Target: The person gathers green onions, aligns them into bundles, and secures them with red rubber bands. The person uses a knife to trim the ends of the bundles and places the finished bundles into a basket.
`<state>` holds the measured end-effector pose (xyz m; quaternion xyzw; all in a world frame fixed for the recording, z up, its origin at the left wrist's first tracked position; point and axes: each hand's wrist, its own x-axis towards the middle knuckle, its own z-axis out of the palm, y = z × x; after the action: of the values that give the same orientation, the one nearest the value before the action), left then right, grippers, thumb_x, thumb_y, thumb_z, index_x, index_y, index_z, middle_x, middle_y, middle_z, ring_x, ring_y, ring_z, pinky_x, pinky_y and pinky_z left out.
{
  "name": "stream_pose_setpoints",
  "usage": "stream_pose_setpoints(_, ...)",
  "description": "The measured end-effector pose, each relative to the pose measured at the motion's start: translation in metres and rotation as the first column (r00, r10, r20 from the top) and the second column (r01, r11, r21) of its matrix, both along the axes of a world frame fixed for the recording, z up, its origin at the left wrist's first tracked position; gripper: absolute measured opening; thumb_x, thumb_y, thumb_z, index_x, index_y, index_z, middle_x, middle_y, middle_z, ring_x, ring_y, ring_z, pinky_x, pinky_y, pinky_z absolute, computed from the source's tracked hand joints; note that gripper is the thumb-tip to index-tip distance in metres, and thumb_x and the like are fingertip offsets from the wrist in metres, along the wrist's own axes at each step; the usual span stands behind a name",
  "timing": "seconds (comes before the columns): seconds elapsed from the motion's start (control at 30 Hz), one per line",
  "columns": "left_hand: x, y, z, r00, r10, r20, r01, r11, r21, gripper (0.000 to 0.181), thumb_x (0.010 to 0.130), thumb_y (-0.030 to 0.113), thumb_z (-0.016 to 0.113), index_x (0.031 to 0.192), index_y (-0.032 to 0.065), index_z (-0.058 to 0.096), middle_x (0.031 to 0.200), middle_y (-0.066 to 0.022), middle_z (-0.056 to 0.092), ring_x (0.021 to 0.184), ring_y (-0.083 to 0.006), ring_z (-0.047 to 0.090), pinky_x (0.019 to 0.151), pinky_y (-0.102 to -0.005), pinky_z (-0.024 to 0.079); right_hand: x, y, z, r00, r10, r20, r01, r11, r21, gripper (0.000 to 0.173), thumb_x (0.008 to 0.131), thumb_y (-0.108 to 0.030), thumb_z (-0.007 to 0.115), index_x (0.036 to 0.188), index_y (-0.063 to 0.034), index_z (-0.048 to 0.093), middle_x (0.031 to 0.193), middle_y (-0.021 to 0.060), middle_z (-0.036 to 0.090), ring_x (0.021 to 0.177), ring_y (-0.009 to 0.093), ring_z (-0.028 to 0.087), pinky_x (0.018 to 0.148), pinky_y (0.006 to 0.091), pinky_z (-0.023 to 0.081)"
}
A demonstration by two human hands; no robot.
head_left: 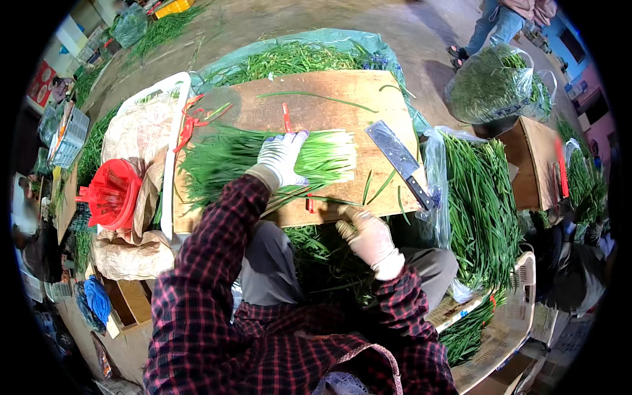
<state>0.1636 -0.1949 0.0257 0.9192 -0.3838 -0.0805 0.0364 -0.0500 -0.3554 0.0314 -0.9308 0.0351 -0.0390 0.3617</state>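
Note:
A thick bunch of garlic chives (pixel 328 155) lies across a wooden board (pixel 316 84), its pale cut ends to the right. On top of it rests my gloved left hand (pixel 284 159), fingers spread over the stalks. One end of a red strip (pixel 286 117) shows above the bunch, and a red piece (pixel 309 203) shows below it. My gloved right hand (pixel 364 236) is at the board's near edge, fingers partly curled, with nothing visible in it. A cleaver (pixel 393 149) with a black handle lies at the board's right side. Loose leaves are scattered about the board.
Left are a white crate (pixel 170 163), a red plastic basket (pixel 116 195) and red ties (pixel 187 129). Green stalks (pixel 481 207) are piled on the right, above a beige crate (pixel 513 316). A person (pixel 498 24) stands beyond a filled clear bag (pixel 489 89).

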Motion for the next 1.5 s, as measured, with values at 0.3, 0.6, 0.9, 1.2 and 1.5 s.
stream_pose_setpoints(0.3, -0.001, 0.0, 0.012, 0.999, 0.021, -0.035, -0.023, 0.998, -0.064, 0.105, 0.053, 0.044, 0.083, 0.138, 0.0079, 0.032, 0.131, -0.0183, 0.046, 0.116, -0.0346, 0.049, 0.098, -0.0423, 0.039, 0.152, -0.026, -0.049, 0.885, -0.296, 0.359, 0.28, 0.955, 0.097, 0.042, 0.088, -0.03, 0.057, 0.121, -0.0049, 0.052, 0.124, 0.0233, 0.049, 0.117, 0.039, 0.044, 0.097, 0.0457, 0.036)
stream_pose_setpoints(0.6, -0.006, 0.011, 0.014, 0.997, 0.05, -0.062, -0.05, 0.999, -0.004, 0.103, 0.057, 0.042, 0.081, 0.14, 0.0113, 0.029, 0.14, -0.0136, 0.039, 0.125, -0.0318, 0.042, 0.106, -0.0496, 0.029, 0.09, 0.001, -0.021, 0.831, -0.342, 0.439, 0.349, 0.935, 0.068, 0.03, 0.079, -0.013, 0.068, 0.107, -0.0048, 0.061, 0.095, 0.0155, 0.057, 0.095, 0.032, 0.052, 0.085, 0.0419, 0.041)
stream_pose_setpoints(0.9, -0.014, 0.001, -0.007, 0.994, 0.073, 0.084, -0.075, 0.997, 0.021, 0.108, 0.055, 0.051, 0.08, 0.139, 0.0064, 0.029, 0.14, -0.0136, 0.037, 0.131, -0.0297, 0.034, 0.11, -0.0509, 0.022, 0.099, 0.022, -0.05, 0.931, -0.198, 0.307, 0.257, 0.952, -0.165, 0.024, 0.065, -0.018, 0.077, 0.085, -0.01, 0.068, 0.09, 0.0094, 0.057, 0.089, 0.029, 0.054, 0.077, 0.0397, 0.044)
stream_pose_setpoints(1.2, -0.014, 0.004, -0.02, 0.993, 0.09, 0.073, -0.08, 0.989, -0.128, 0.103, 0.058, 0.054, 0.077, 0.137, 0.0063, 0.033, 0.139, -0.0135, 0.039, 0.131, -0.0297, 0.034, 0.11, -0.0499, 0.021, 0.106, -0.013, -0.063, 0.962, -0.244, 0.122, 0.193, 0.925, 0.326, 0.023, 0.072, -0.014, 0.076, 0.091, -0.0027, 0.069, 0.085, 0.0114, 0.067, 0.076, 0.024, 0.064, 0.072, 0.0335, 0.049)
stream_pose_setpoints(1.5, -0.014, 0.006, -0.019, 0.993, 0.09, 0.081, -0.086, 0.995, -0.046, 0.101, 0.064, 0.054, 0.074, 0.14, 0.0066, 0.028, 0.141, -0.0153, 0.035, 0.132, -0.0306, 0.032, 0.109, -0.0508, 0.021, 0.076, -0.07, -0.038, 0.784, -0.62, -0.029, 0.132, 0.122, 0.984, 0.011, 0.086, -0.009, 0.065, 0.09, 0.0011, 0.062, 0.08, 0.0065, 0.06, 0.071, 0.015, 0.06, 0.063, 0.0244, 0.05)
